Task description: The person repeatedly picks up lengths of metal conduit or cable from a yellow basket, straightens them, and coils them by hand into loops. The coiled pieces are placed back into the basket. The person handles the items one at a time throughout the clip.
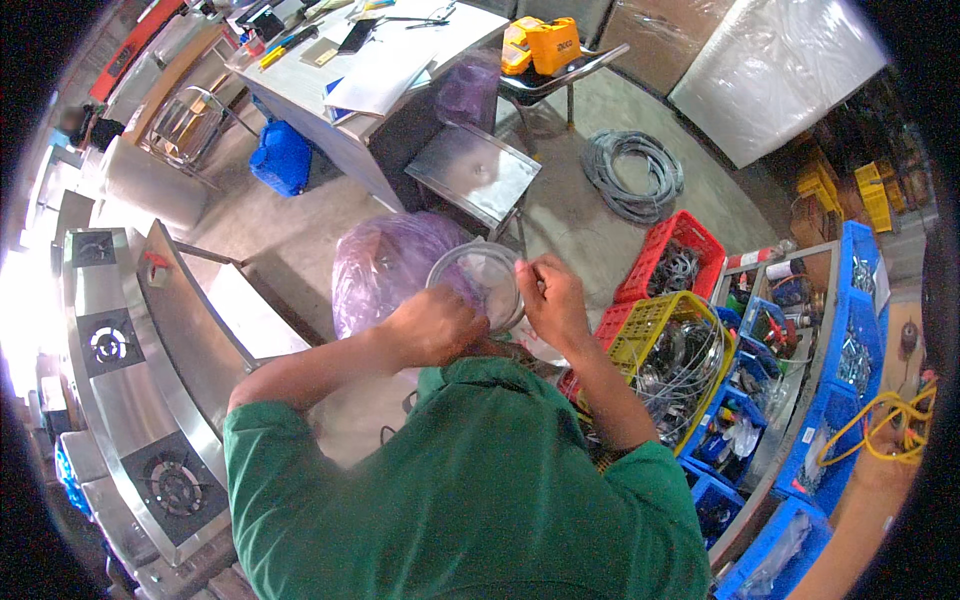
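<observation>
Currently, grey loop (pixel 516 302) of hose or cable (type not resolvable) is held up left of the yellow crate (pixel 636 340), which serves as reference point. Right hand (pixel 553 297), the nearer of the two to the yellow crate, has thumb and bent fingers closed on the loop's right side. Left hand (pixel 440 325), farther left of the yellow crate, is curled into a fist where the loop's lower left runs into it; reads as gripping, though the palm is hidden and slightly blurred. Judgement: step in hand is managing the turns of the loop. Recommended: let the left hand act as clamp, keeping the turns flat and stacked, while the right guides the strand with a light pinch; rolling it between the fingers should relieve twist. Keep turns equal in size, no tight bends. Risks: turns springing apart if both hands relax together; a loose end snagging on the purple bag (pixel 375 265), left of the yellow crate, or on the tangled wires (pixel 685 350) inside the yellow crate.
</observation>
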Demonstrator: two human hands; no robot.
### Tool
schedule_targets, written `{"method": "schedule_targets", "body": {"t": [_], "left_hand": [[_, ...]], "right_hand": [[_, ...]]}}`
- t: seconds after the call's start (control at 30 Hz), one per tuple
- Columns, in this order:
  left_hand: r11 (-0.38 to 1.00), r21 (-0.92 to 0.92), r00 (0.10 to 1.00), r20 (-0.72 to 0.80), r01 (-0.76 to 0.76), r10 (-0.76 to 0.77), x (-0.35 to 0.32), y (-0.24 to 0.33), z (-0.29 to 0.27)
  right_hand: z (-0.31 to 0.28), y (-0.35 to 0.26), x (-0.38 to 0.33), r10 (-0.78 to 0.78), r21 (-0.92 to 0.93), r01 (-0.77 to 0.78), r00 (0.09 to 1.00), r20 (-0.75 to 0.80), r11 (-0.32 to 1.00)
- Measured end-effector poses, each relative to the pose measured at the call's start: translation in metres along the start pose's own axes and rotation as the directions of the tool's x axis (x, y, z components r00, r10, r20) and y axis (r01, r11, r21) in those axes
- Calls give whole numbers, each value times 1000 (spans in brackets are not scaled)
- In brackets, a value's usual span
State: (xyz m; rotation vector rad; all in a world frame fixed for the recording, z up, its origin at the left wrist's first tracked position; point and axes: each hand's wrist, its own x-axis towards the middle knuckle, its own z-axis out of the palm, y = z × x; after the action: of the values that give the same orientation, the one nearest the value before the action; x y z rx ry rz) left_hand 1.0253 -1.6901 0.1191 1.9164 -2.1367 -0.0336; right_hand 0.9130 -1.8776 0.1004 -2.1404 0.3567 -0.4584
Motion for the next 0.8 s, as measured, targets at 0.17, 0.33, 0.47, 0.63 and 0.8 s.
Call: {"method": "schedule_targets", "body": {"t": [0.17,0.33,0.47,0.63,0.8], "left_hand": [[992,-128,999,-32,18,-22,-5,3,8],[980,-190,995,-66,60,-73,-9,2,2],[969,-225,994,-10,103,-108,-11,4,-7],[917,-342,977,26,206,-210,-11,8,-16],[890,-419,978,-15,181,-207,-13,9,-20]], "right_hand": [[22,22,-27,310,694,-563,827,470,449],[-2,17,-49,8,295,-171,876,481,940],[-34,-3,-47,-301,143,265,841,449,954],[-63,-21,-36,-380,-152,462,844,379,874],[-68,-12,-21,-482,-175,561,805,346,809]]}}
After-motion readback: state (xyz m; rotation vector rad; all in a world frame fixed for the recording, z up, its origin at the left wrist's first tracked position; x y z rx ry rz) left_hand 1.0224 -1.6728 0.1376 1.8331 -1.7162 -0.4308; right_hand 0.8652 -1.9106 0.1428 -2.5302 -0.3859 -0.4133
